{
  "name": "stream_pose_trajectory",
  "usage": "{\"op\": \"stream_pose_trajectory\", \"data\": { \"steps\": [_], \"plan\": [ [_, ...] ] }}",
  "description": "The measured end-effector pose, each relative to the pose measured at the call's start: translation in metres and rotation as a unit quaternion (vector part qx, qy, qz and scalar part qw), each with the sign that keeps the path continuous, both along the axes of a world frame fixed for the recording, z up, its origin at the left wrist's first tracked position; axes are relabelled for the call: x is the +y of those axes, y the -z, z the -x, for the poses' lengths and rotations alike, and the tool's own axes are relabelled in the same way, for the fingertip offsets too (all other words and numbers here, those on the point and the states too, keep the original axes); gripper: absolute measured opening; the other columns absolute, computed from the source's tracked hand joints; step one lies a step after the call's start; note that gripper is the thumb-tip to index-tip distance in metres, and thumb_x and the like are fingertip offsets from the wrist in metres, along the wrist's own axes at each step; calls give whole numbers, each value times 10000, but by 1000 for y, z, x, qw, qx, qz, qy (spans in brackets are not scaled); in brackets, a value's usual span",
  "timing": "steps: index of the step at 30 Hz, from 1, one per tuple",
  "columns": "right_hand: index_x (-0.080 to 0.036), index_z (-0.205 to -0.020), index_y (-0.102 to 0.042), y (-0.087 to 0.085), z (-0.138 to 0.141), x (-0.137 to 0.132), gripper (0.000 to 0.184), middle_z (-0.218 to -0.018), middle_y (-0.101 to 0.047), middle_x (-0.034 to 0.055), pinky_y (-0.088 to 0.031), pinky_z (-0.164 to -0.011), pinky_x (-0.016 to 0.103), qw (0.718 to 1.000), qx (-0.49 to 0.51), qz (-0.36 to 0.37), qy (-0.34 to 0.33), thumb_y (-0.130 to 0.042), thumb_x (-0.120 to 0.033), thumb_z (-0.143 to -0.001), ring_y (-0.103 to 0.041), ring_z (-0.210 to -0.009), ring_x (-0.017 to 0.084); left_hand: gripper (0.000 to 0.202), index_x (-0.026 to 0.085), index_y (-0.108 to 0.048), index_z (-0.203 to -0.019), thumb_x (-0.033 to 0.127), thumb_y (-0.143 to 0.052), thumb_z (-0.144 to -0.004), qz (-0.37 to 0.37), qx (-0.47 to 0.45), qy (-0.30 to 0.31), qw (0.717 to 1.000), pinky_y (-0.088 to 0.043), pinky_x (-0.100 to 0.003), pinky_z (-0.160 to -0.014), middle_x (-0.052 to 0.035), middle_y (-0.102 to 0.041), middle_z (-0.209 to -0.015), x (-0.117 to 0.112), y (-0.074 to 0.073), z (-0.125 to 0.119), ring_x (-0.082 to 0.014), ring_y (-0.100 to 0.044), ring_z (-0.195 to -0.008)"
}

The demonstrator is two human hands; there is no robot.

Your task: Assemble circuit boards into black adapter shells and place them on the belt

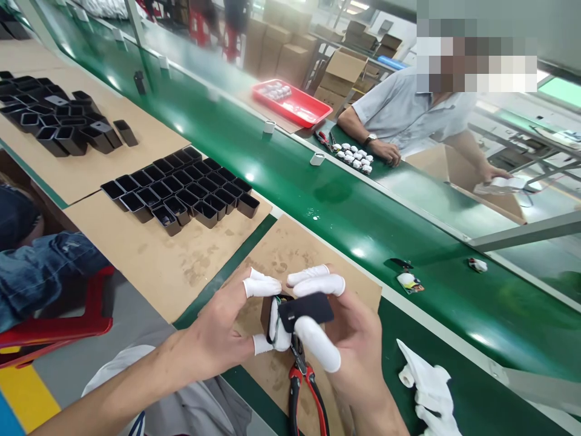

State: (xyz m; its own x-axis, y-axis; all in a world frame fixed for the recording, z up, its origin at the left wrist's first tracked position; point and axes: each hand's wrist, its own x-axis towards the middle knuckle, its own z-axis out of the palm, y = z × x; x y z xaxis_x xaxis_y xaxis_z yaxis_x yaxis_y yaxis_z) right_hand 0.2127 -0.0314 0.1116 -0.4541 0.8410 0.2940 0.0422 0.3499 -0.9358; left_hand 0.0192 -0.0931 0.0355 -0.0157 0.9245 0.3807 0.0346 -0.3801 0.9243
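My left hand, with white finger cots on its fingertips, grips a small black rectangular case from the side. A white wrapped piece with thin wires shows at the case's open end. Between the cotted thumb and fingers of my right hand is a flat black end cap, held close against that opening. Whether the cap is joined to the wires is hidden. Red-and-black pliers lie on the cardboard just below both hands, their jaws partly under the case.
Rows of black cases stand on cardboard at left, with more cases beyond. A green conveyor belt runs diagonally past, carrying small parts. White cloth scraps lie at right. Across the belt, a co-worker sits by a red tray.
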Motion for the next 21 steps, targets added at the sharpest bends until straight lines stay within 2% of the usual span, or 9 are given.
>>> {"op": "stream_pose_trajectory", "data": {
  "steps": [2,6,9,13,17,21],
  "plan": [
    [-282,-1009,-817,-1,1,3,53,-1083,-770,64,-614,-884,330,999,23,29,3,-846,-320,-1032,-722,-989,221,593,313,-690,-1411,258,-989,-902,-4,-6,-2,1000,-611,-402,-1011,-70,-750,-1260,-2,3,-2,-267,-745,-1155],
    [-268,-945,-826,1,0,13,185,-989,-736,58,-614,-862,330,989,62,116,-63,-795,-399,-1071,-689,-901,203,647,300,-663,-1441,228,-994,-890,-39,-42,5,998,-610,-408,-1010,-95,-723,-1294,-3,5,-4,-267,-725,-1167],
    [-274,-966,-829,8,-4,18,200,-970,-726,53,-607,-865,339,978,79,159,-109,-773,-427,-1083,-687,-889,206,648,313,-660,-1465,185,-965,-909,-64,-47,14,997,-602,-388,-1003,-96,-726,-1330,-2,0,-4,-252,-731,-1161],
    [-279,-983,-827,15,-9,22,186,-991,-718,44,-600,-879,337,976,79,153,-130,-775,-427,-1082,-684,-889,198,640,310,-677,-1463,184,-966,-907,-66,-39,9,997,-593,-372,-994,-96,-730,-1333,-4,-5,-3,-257,-734,-1171],
    [-282,-990,-817,17,-10,25,191,-1047,-776,55,-603,-863,333,978,62,135,-149,-746,-418,-1104,-711,-917,202,621,290,-666,-1465,155,-942,-925,-90,-22,12,996,-596,-355,-981,-92,-742,-1296,-3,-7,-2,-248,-739,-1156],
    [-271,-1031,-820,20,-8,29,179,-1144,-803,82,-639,-904,376,979,59,121,-154,-726,-395,-1119,-759,-968,219,549,279,-667,-1441,158,-903,-961,-93,6,14,996,-612,-372,-992,-95,-746,-1270,2,-9,2,-246,-749,-1137]
  ]
}}
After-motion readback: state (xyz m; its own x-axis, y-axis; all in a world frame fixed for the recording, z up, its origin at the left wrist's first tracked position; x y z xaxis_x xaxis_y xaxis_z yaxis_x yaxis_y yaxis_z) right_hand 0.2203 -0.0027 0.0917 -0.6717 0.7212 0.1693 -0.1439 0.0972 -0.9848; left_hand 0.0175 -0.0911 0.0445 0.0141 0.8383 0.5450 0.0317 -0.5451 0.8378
